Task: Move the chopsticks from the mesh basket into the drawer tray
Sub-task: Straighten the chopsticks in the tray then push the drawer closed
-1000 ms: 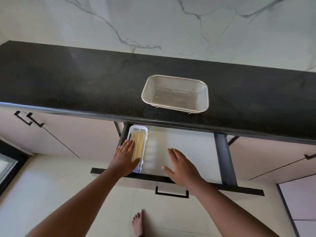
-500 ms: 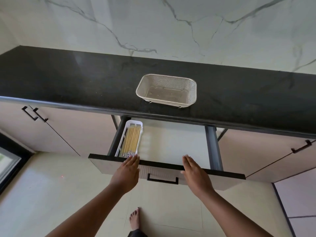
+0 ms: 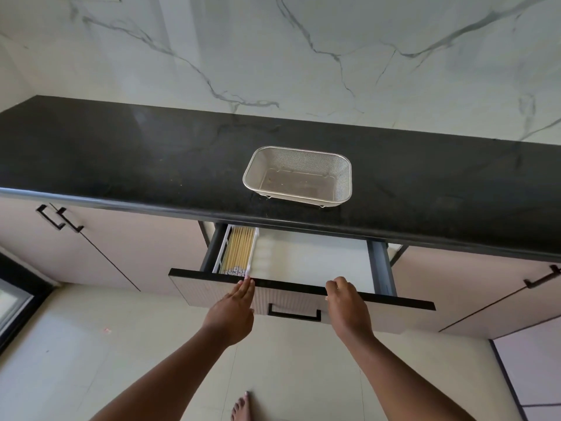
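Note:
The metal mesh basket (image 3: 298, 177) stands on the black countertop with nothing in it. Below it the drawer (image 3: 306, 291) is partly open. A white tray (image 3: 221, 251) lies at the drawer's left side, and a bundle of pale wooden chopsticks (image 3: 239, 250) rests in it. My left hand (image 3: 233, 311) lies flat against the drawer front, fingertips at its top edge near the tray. My right hand (image 3: 346, 305) has its fingers curled over the drawer's top edge, right of the black handle (image 3: 294, 314).
The black countertop (image 3: 121, 159) overhangs the drawer, with a marble wall behind. Closed cabinet doors with black handles (image 3: 59, 219) flank the drawer on both sides. My bare foot (image 3: 241, 407) stands on the tiled floor below.
My hands left the inside of the drawer and came to its front panel. The drawer has slid inward, so less of the tray shows under the countertop.

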The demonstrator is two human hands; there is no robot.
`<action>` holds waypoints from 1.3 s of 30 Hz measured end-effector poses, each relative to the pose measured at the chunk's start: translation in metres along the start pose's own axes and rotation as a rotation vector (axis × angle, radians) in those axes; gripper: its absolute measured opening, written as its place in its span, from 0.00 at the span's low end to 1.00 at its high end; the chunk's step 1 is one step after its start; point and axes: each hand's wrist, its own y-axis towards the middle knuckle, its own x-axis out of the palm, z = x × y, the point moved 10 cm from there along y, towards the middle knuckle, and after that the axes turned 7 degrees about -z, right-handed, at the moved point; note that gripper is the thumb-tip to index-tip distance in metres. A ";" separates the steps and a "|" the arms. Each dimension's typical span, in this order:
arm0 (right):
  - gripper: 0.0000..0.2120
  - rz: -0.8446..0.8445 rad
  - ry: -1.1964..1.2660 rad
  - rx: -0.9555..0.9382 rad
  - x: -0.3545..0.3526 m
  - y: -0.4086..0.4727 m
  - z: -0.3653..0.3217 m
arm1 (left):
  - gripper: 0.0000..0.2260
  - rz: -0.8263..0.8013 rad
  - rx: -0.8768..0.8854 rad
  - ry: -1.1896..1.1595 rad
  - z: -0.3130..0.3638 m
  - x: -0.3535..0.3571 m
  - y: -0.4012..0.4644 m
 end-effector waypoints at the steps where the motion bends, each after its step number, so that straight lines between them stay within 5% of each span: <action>1: 0.19 0.013 0.003 -0.006 -0.001 0.004 -0.002 | 0.28 -0.016 -0.001 0.003 -0.001 -0.002 0.005; 8: 0.12 0.015 0.025 -0.047 0.003 0.027 -0.006 | 0.32 -0.083 0.007 0.050 -0.003 -0.015 0.041; 13: 0.27 -0.048 0.014 -0.007 0.006 0.040 -0.004 | 0.37 -0.111 -0.020 0.095 -0.009 -0.021 0.069; 21: 0.25 -0.104 0.126 0.039 0.001 0.071 -0.006 | 0.33 0.074 0.031 0.103 -0.001 -0.047 0.096; 39: 0.32 -0.083 0.179 0.030 0.011 0.112 0.001 | 0.35 0.000 0.103 0.131 -0.001 -0.039 0.143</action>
